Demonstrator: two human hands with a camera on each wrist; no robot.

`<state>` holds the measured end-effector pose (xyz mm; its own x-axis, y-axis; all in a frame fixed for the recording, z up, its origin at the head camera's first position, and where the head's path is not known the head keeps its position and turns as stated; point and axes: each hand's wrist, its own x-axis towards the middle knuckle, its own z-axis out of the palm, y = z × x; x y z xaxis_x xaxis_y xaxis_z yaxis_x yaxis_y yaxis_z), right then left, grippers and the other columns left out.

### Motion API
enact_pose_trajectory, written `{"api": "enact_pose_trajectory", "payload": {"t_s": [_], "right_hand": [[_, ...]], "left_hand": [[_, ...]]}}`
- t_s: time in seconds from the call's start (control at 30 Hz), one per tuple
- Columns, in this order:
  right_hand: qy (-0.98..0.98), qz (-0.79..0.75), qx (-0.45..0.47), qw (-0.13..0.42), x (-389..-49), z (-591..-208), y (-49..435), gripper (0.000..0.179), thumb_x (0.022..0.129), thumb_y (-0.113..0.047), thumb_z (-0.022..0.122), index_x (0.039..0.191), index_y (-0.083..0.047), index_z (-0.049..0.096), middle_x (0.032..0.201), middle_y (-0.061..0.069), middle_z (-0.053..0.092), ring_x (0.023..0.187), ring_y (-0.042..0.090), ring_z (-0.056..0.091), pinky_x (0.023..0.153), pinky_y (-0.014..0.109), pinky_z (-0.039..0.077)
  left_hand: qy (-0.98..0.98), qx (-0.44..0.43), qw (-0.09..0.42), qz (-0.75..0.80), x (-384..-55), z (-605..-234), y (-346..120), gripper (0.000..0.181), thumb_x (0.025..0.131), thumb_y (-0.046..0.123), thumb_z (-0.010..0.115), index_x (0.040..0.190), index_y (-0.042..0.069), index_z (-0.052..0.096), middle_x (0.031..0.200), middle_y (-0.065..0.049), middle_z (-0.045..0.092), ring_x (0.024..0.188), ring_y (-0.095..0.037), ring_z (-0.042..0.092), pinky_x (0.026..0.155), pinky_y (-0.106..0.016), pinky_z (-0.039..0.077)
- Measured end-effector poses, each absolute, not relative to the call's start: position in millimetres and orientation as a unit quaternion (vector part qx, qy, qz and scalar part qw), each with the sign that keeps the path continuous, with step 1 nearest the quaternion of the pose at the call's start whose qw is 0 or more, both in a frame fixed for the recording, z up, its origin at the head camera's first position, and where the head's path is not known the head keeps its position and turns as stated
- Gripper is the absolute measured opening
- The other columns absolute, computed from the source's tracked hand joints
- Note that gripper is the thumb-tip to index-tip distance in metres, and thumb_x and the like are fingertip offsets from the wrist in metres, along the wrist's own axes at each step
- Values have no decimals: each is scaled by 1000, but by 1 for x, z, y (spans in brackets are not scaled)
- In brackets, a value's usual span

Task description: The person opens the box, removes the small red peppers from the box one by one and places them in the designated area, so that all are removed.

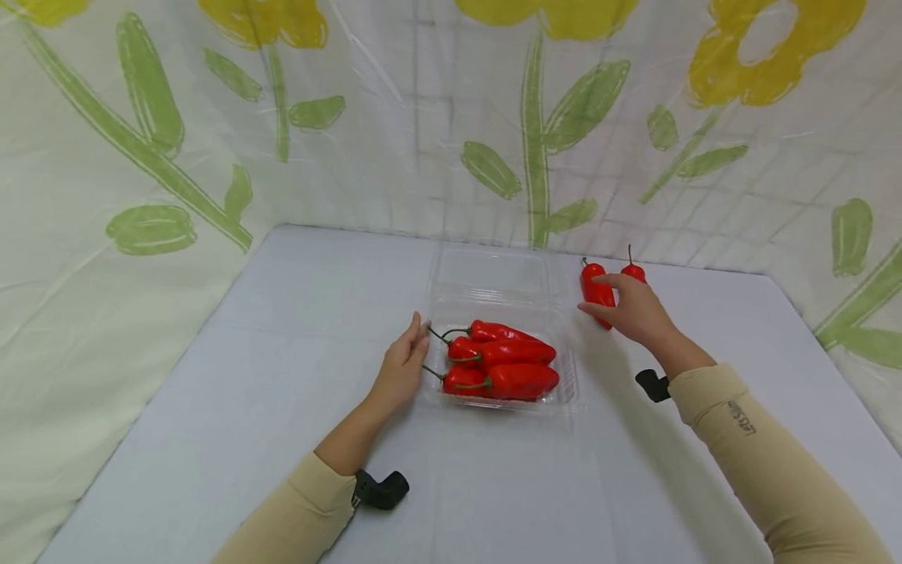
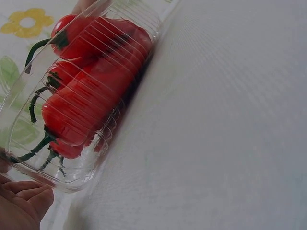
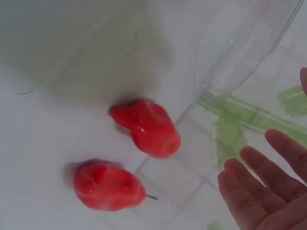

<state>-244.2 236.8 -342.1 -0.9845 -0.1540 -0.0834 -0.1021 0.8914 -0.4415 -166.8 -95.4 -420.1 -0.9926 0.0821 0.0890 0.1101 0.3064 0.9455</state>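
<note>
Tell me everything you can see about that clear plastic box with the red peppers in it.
The clear, shiny plastic box looks rectangular, with ribbed walls and an attached lid folded open toward the flowered white backdrop. It sits upright on the white table, with at least five glossy red peppers lying inside. The person's bare left hand appears to touch its left edge.

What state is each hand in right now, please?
Left hand: at the left side of the clear container; whether it grips cannot be told.
Right hand: open, holding nothing, near two red peppers.
</note>
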Motion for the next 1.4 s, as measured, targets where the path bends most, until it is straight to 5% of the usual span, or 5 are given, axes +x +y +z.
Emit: {"api": "enact_pose_trajectory", "payload": {"t_s": [0.73, 1.03, 1.4], "right_hand": [[952, -248, -167, 68, -213, -335, 203, 56, 82, -26, 70, 131, -8, 51, 134, 17, 52, 123, 38, 47, 89, 53, 50], [938, -270, -188, 111, -204, -334, 195, 58, 81, -26, 70, 134, -12, 50, 136, 15, 51, 122, 42, 47, 84, 48, 54], [901, -328, -220, 177, -199, -337, 184, 55, 82, -25, 70, 132, -9, 52, 135, 16, 52, 124, 42, 45, 93, 49, 49]], "left_hand": [[-811, -60, 10, -582, -167, -421, -96, 53, 99, 11, 40, 145, -6, 19, 145, -20, 38, 137, -29, 32, 112, -43, 27], [-810, -58, 9, -583, -167, -422, -96, 53, 99, 12, 40, 145, -5, 20, 145, -18, 38, 138, -27, 32, 113, -42, 26], [-812, -54, 5, -581, -167, -421, -96, 53, 99, 13, 39, 146, -4, 19, 145, -17, 39, 138, -27, 32, 112, -42, 26]]}}
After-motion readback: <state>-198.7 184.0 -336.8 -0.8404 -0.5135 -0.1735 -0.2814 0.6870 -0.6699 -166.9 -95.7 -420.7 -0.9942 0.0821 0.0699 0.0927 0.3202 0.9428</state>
